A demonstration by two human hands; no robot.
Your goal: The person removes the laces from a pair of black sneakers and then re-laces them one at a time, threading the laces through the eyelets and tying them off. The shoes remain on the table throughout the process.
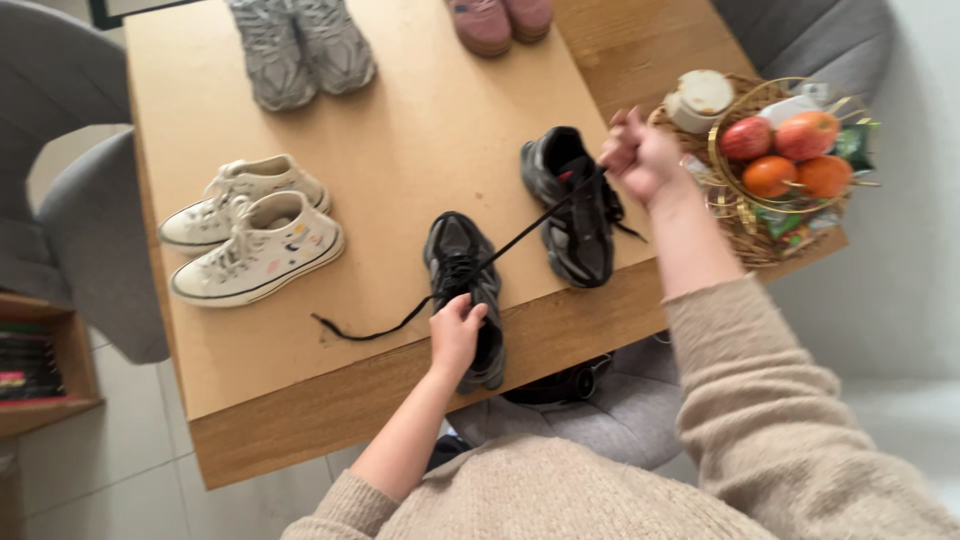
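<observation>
Two black sneakers lie on a wooden table (400,150). My left hand (456,330) rests on the nearer black sneaker (458,262) at the table's front edge, gripping its tongue area. My right hand (640,155) is raised to the right, fingers closed on a black shoelace (520,235) pulled taut from that sneaker. The lace's other end (365,325) trails loose to the left on the table. The second black sneaker (575,215) lies just under the taut lace, beside my right hand.
A pair of white high-top sneakers (250,235) sits at the left. Grey sneakers (300,50) and pink shoes (500,20) stand at the far edge. A wire basket (770,235) holding fruit is at the right. Grey chairs (90,240) surround the table.
</observation>
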